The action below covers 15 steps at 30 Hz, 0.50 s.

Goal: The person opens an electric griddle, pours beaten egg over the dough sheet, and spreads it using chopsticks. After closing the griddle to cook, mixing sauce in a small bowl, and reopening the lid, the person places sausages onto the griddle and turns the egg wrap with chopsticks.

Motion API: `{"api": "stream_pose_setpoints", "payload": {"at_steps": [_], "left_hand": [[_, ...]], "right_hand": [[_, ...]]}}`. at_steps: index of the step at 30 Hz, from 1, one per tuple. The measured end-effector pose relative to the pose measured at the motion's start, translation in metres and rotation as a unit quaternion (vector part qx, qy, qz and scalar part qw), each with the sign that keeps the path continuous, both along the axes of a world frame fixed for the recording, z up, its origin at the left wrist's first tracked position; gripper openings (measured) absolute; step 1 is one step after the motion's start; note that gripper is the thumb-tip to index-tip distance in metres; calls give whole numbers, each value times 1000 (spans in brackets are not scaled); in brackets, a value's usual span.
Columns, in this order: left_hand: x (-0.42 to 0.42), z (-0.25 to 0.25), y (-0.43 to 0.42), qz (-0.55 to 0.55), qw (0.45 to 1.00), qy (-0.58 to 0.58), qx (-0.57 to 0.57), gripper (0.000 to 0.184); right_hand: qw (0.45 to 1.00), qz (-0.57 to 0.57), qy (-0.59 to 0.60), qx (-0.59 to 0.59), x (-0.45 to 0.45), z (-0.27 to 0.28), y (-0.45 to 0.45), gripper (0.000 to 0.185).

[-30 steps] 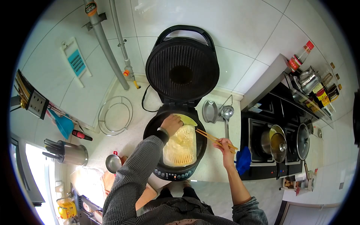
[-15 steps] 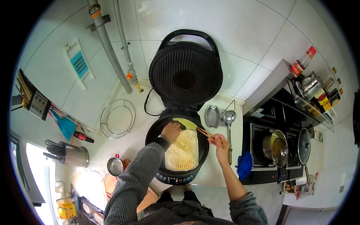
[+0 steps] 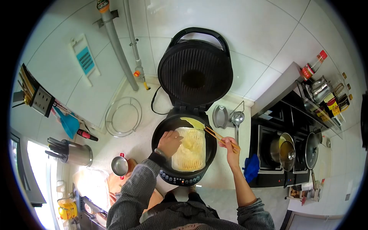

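Closed grip of your right hand (image 3: 231,147) on the chopsticks (image 3: 214,135), left hand (image 3: 170,144) loosely open at the dough's (image 3: 189,153) left edge; bare pan (image 3: 210,150) margin to its right.

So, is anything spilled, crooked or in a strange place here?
I see no clear spill. One slightly odd thing: the blue cloth is bunched at the edge of the stove, where it could perhaps catch heat.

The grater (image 3: 85,60) is white and blue, the cloth (image 3: 251,168) deep blue.
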State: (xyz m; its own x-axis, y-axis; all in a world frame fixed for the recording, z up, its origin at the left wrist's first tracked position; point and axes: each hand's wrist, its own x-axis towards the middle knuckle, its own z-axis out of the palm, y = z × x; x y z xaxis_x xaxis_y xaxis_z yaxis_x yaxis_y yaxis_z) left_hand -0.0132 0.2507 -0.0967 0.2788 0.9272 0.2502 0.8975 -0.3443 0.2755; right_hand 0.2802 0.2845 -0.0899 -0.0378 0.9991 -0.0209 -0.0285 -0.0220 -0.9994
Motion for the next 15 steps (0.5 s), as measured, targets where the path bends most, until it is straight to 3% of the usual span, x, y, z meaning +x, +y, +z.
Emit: {"api": "stream_pose_setpoints", "payload": {"at_steps": [5,7,9,13,15], "left_hand": [[-8,19,-59,51,992,-112,-23,21],[-12,21,-89,118,966,-201,-113,26],[-12,31,-118,127,956,-244,-99,30],[-10,27,-175,164,938,-299,-57,38],[-7,33,-197,177,928,-320,-75,37]], "right_hand": [[999,19,-37,23,-7,14,-13,27],[999,22,-29,28,-8,12,-18,27],[997,51,59,-10,-5,5,-29,27],[990,64,93,-81,3,-22,-50,29],[981,13,151,-117,5,-32,-56,30]]}}
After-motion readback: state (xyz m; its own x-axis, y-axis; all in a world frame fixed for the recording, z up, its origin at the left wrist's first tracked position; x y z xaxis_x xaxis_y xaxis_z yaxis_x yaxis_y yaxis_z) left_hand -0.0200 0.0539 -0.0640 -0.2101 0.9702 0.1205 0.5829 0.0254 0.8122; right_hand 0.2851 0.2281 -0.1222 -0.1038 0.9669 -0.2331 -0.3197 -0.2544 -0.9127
